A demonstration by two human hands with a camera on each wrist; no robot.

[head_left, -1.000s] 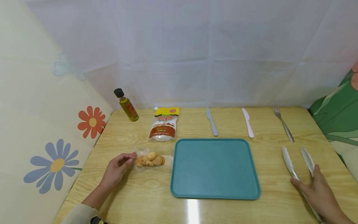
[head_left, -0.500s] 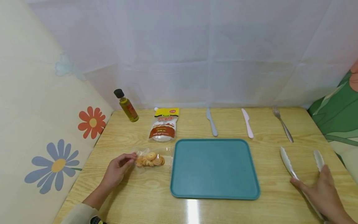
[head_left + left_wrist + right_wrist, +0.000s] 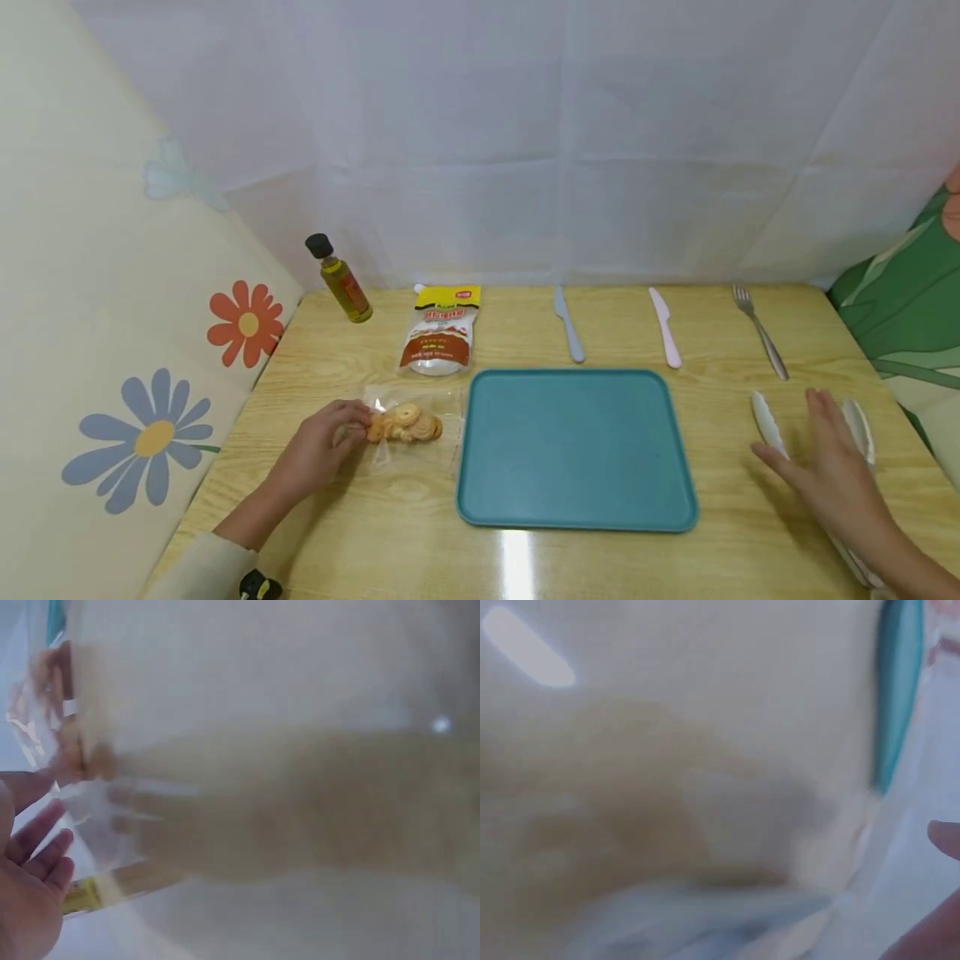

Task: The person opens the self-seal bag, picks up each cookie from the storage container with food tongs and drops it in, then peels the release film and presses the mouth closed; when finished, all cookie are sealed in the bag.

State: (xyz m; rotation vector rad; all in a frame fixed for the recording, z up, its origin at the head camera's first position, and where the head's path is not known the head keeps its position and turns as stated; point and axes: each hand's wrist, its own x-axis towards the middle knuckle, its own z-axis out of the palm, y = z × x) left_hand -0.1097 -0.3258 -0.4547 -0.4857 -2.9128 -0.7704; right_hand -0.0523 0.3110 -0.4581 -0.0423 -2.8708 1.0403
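My left hand (image 3: 322, 442) pinches the left end of a clear plastic bag of cookies (image 3: 406, 423) lying on the table. In the left wrist view its fingers (image 3: 49, 851) show beside the crinkled bag. My right hand (image 3: 836, 479), fingers extended and thumb spread, is over a pair of metal tongs (image 3: 766, 421). The tongs lie with their scalloped tips spread apart, and the hand hides much of their middle. In the right wrist view the tongs (image 3: 705, 922) are blurred along the bottom, with thumb and finger at the right edge.
A teal tray (image 3: 573, 450) lies at the middle, just right of the bag. Behind are an oil bottle (image 3: 345, 287), a yellow-topped pouch (image 3: 440, 331), a grey-blue knife (image 3: 568, 325), a pink knife (image 3: 665, 327) and a fork (image 3: 761, 332). White cloth hangs along the back.
The tongs' arms have spread wider, and my right hand has let go and come up over them. My left hand has shifted slightly on the bag, whose plastic now lies more spread out.
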